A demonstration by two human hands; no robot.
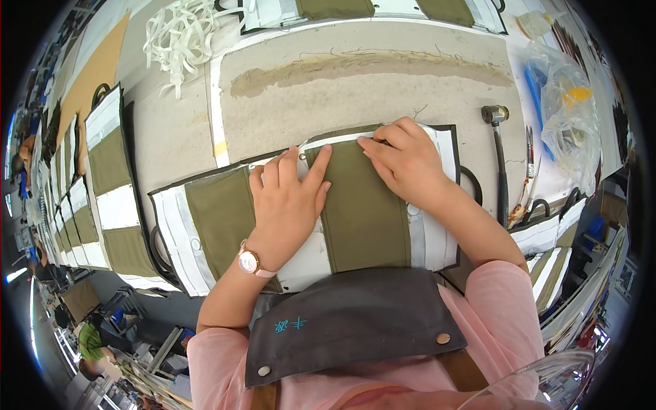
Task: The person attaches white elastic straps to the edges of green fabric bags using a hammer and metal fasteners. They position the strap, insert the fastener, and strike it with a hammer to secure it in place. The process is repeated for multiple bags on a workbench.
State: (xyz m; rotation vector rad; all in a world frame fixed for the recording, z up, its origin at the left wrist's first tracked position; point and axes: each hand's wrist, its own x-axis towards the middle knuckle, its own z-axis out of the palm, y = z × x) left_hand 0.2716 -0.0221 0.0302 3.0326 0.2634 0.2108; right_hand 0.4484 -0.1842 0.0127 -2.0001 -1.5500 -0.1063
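A wide panel of olive and white fabric bands with black edging (365, 219) lies across the table in front of me. Along its far edge runs a narrow white strip (345, 137). My left hand (283, 198) rests on the panel with its fingers spread, the index fingertip just below that strip. A small round metal snap (302, 156) shows between its fingers. At the strip's right part, my right hand (403, 157) has its fingers bent and pinched together on the strip; its fingertips partly hide what they grip. A black loop handle (471, 186) sticks out from the panel's right side.
A hammer (499, 157) lies to the right, near a clear plastic bag (570, 116). Tangled white tape (179, 41) is heaped at the far left. Similar olive and white panels stand at the left (113, 171), far side (396, 10) and right (547, 232).
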